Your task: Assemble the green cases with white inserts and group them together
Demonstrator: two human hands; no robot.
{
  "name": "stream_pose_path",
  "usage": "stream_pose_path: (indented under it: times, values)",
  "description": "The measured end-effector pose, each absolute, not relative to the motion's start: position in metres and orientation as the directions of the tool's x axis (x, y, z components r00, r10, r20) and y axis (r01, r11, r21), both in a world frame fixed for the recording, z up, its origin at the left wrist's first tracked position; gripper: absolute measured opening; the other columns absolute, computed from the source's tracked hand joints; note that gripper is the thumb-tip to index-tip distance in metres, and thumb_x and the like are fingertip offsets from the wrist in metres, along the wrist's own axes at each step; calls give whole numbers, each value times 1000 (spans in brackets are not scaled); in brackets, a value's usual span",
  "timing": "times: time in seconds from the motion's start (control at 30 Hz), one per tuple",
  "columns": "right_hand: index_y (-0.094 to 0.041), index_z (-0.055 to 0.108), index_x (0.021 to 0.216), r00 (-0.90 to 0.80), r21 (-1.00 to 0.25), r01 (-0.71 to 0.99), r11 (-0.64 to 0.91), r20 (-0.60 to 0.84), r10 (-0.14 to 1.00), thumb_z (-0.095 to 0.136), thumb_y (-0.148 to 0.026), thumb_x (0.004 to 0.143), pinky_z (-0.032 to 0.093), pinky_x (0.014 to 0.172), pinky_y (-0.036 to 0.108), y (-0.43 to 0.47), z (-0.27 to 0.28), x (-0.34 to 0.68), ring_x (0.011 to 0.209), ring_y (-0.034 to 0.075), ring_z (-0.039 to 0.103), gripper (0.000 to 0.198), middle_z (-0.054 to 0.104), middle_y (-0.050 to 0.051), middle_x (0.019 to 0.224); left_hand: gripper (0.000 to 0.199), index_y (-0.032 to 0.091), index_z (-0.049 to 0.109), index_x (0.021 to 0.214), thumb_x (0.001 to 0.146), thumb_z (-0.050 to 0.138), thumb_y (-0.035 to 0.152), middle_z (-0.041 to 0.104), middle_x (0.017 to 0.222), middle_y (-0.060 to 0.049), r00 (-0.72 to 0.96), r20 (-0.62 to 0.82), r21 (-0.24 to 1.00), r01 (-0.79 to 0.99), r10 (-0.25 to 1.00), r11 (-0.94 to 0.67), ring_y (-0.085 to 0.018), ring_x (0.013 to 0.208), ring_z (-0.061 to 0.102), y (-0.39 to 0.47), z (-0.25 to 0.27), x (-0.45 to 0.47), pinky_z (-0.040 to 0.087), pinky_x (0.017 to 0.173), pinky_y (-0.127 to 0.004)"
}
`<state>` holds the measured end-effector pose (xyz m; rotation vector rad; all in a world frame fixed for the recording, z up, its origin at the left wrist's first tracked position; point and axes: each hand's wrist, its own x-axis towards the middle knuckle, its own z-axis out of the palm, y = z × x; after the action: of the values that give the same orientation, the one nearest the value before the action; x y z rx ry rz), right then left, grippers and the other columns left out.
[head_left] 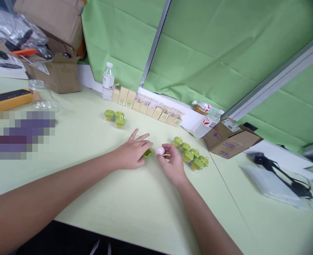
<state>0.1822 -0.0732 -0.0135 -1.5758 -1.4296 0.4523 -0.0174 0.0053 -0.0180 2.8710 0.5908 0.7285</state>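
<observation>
My left hand [131,153] is over the middle of the table, its outer fingers spread. Its thumb and index finger are around a small green-lidded case [147,153], which is mostly hidden behind the hand. Just to the right, my right hand [173,163] pinches a small, rounded, pale pink-white egg-shaped piece [160,151] between thumb and fingers. Several clear cases with green lids and loops [188,156] stand grouped right of my right hand. Three more green-lidded cases [119,122] are together beyond my left hand.
A row of small open cardboard boxes [145,106] lines the back edge beside an upright water bottle [108,82]. Plastic bottles [208,122] lie near a carton [229,138] at right. At left are a glass jar [40,95], an orange-and-black power strip [9,100] and a filled cardboard box [57,74].
</observation>
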Motion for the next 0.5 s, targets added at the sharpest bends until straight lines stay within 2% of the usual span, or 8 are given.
stream_pose_path:
  times: [0.07,0.2,0.3,0.33,0.4,0.5]
  values:
    - [-22,58,108,212,-783,602,157,347,914,66,-31,80,57,81,37,-76,-12,176,94,22,66,31,68,6,102,47,20,48,129,82,50,14,70,114,-10,811,440,222,317,385,-922,-26,148,31,8,-20,-17,2,124,-59]
    - [-23,61,107,113,-732,639,237,393,913,64,-28,82,56,86,39,-82,-6,169,98,22,66,26,70,5,105,40,21,51,124,85,55,19,68,118,-10,800,470,263,277,374,-924,-28,139,44,8,-17,-17,9,124,-57]
    - [-25,62,112,50,-701,648,298,430,902,62,-26,84,54,92,41,-85,-1,168,103,23,65,28,70,5,111,39,22,53,122,84,61,24,65,118,-10,796,453,366,243,400,-898,-28,125,54,5,-12,-19,34,115,-51]
    - [-25,62,115,31,-691,649,318,442,896,62,-26,85,53,94,41,-87,0,168,106,23,65,30,70,5,114,41,22,52,123,83,62,25,64,118,-10,789,441,416,243,428,-876,-28,120,57,3,-11,-20,43,107,-48]
    - [-27,62,121,-7,-669,652,358,467,884,62,-24,86,52,98,42,-89,3,168,113,23,63,34,69,5,121,50,24,47,130,82,63,25,63,121,-9,760,420,512,252,495,-821,-27,115,60,1,-10,-22,52,93,-41]
    - [-30,61,125,-83,-616,668,418,496,864,61,-21,88,48,105,45,-92,6,167,122,24,60,39,66,5,129,65,26,38,139,80,65,22,60,129,-8,729,435,576,226,529,-786,-26,117,59,-2,-9,-24,52,94,-39]
